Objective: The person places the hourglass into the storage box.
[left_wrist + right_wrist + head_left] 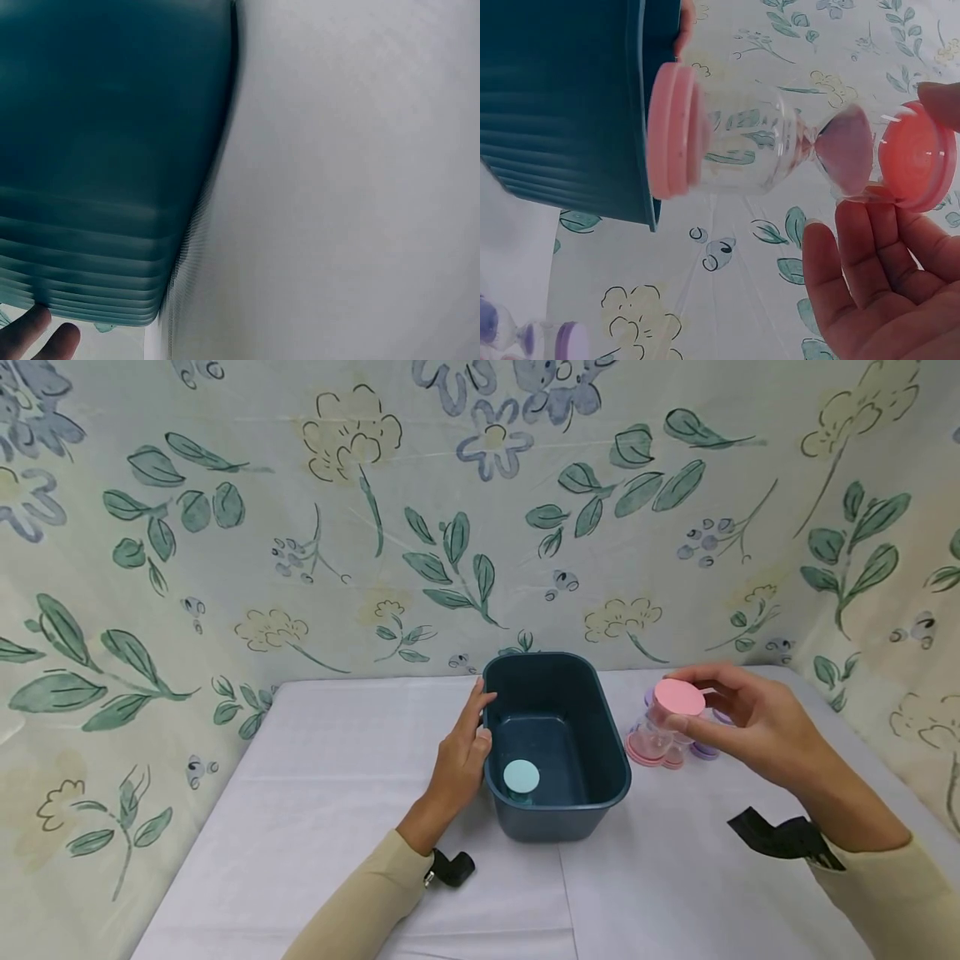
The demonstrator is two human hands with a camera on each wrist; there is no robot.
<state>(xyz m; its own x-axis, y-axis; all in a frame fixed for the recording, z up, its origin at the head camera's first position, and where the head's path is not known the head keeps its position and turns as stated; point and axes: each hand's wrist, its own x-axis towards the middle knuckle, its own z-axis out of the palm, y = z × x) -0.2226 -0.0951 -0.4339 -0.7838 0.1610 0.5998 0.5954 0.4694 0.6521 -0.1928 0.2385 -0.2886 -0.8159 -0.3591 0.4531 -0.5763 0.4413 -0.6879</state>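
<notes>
A dark teal bin (553, 825) stands open-topped on the white cloth. My left hand (457, 760) holds its left rim, with a fingertip over the edge and fingers (26, 330) against the outer wall. Between thumb and fingers, my right hand (757, 718) grips a pink-capped sand timer (742, 139) by one cap, right of the bin. Pinkish sand lies in one bulb of that clear timer. Inside the bin, near its close left corner, stands a sand timer with a pale blue cap (521, 776).
Beside the bin on the right, partly hidden by my right hand, several clear timers with pink and purple caps (705, 751) stand grouped. A floral cloth (450, 552) hangs behind and at the sides of the white-covered table (337, 793).
</notes>
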